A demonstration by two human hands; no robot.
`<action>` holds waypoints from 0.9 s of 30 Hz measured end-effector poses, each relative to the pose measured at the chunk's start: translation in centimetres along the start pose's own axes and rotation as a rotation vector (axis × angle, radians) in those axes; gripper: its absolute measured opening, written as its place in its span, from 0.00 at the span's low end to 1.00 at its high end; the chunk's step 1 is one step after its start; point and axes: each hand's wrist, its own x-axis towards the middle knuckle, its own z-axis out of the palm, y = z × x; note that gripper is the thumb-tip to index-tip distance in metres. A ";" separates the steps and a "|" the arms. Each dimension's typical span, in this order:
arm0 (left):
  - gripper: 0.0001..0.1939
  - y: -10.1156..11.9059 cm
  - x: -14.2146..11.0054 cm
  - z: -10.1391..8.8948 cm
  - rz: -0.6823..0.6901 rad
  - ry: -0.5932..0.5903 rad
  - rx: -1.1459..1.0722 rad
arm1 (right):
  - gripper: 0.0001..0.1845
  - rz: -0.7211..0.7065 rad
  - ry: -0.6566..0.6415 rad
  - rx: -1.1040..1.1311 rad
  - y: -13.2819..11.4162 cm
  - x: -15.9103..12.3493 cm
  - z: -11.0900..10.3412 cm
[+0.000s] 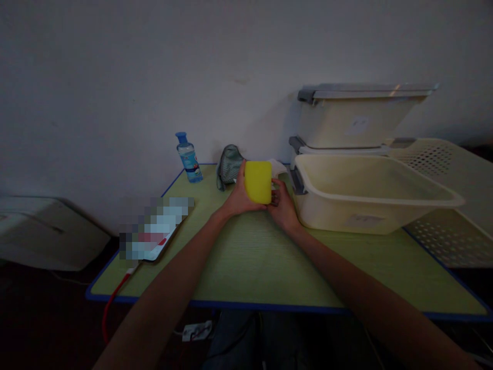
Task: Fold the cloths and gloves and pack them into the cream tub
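One pale box [54, 234] stood at the far left of the yellow block [258, 181], beyond the counter [246, 262]. Next came a red cable [109, 306], running to a phone-like device [169, 223], partly pixelated, which lay on the counter well to the left of the block and nearer the person. Farther back, also left of the block, a clear bottle with a blue cap [189, 162] stood upright. A grey mesh bag [229, 167] sat just behind the block's left side. The left hand [242, 198] held the block, thumb up its left side and fingers beneath; whether the block touched the counter could not be told. At the block's right side, the right hand [284, 208] had its fingers bent close to it; how firmly they pressed was unclear. Right of the block stood a cream tub [346, 205], with a lidded container [342, 123] behind and, farthest right, a perforated basket [462, 177].
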 end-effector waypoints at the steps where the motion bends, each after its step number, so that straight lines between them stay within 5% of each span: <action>1: 0.72 0.3 0.0 0.0 -0.009 -0.003 -0.026 | 0.36 0.001 -0.004 -0.006 -0.1 -0.1 0.0; 17: 0.72 0.3 0.0 0.1 -0.064 0.048 -0.014 | 0.33 -0.054 -0.007 -0.136 -0.7 -0.7 0.2; 27: 0.54 0.5 0.0 0.6 -0.023 0.139 0.036 | 0.32 -0.050 -0.007 -0.108 -0.5 -0.7 0.1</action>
